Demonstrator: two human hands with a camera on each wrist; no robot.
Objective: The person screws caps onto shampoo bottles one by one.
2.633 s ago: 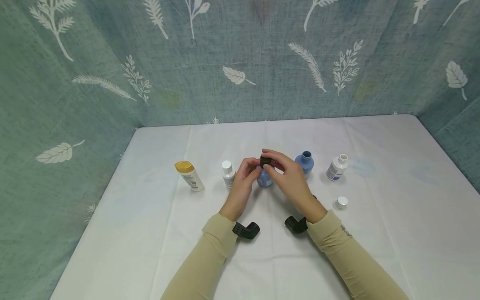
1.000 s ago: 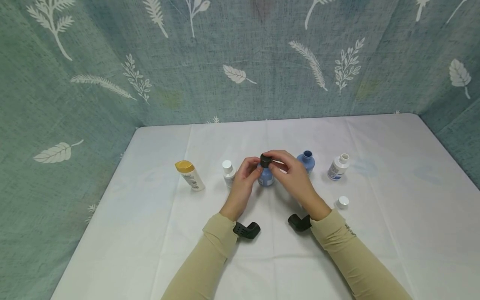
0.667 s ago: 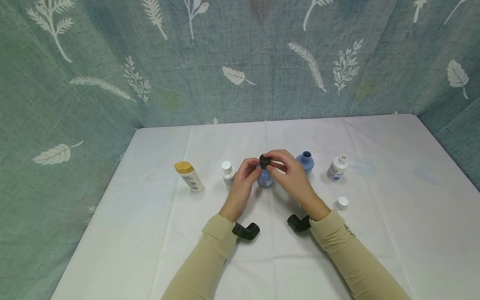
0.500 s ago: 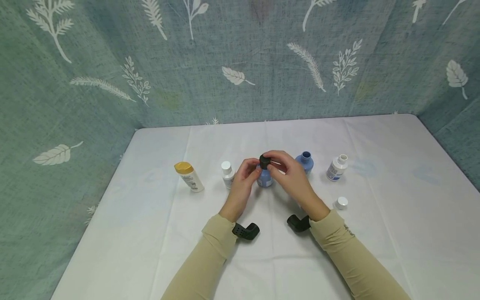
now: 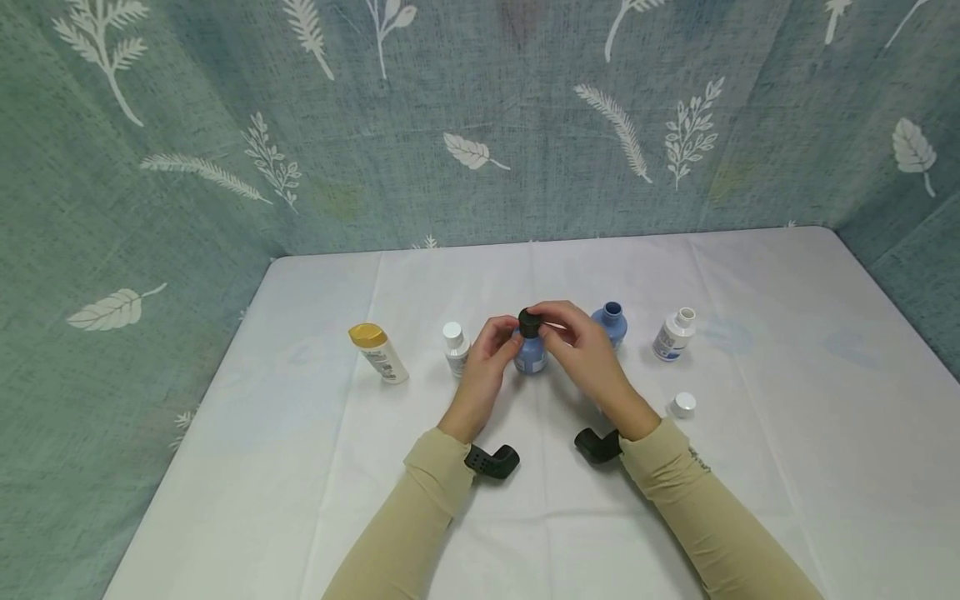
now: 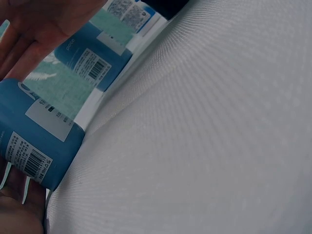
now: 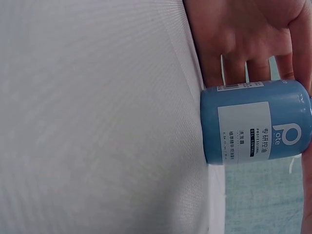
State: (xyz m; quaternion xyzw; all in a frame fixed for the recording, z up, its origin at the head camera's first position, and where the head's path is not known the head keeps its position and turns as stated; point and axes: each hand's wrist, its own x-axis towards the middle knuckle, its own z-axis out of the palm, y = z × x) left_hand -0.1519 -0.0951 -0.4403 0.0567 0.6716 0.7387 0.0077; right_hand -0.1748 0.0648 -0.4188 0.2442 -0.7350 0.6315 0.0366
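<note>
In the head view a small blue shampoo bottle (image 5: 530, 359) stands upright on the white cloth. My left hand (image 5: 489, 354) holds it by the upper part with thumb and fingers. Over its neck, the thumb and fingers of my right hand (image 5: 581, 342) pinch a black cap (image 5: 529, 322). The bottle's neck is hidden behind the cap and fingers. White label panels show on the blue bottle (image 7: 243, 131) in the right wrist view. The left wrist view has the same bottle (image 6: 41, 134) resting at the cloth, fingers beside it.
Right of my hands stand an uncapped blue bottle (image 5: 611, 325) and an uncapped white bottle (image 5: 672, 335). A loose white cap (image 5: 682, 406) lies nearer. To the left are a white-capped bottle (image 5: 455, 348) and a cream bottle with yellow cap (image 5: 381, 357). A leaf-print curtain (image 5: 480, 200) hangs behind.
Since the earliest frame my right hand has drawn slightly right, and its fingers have shifted around the black cap. Left hand and bottle stay almost in place; the other bottles have not moved.
</note>
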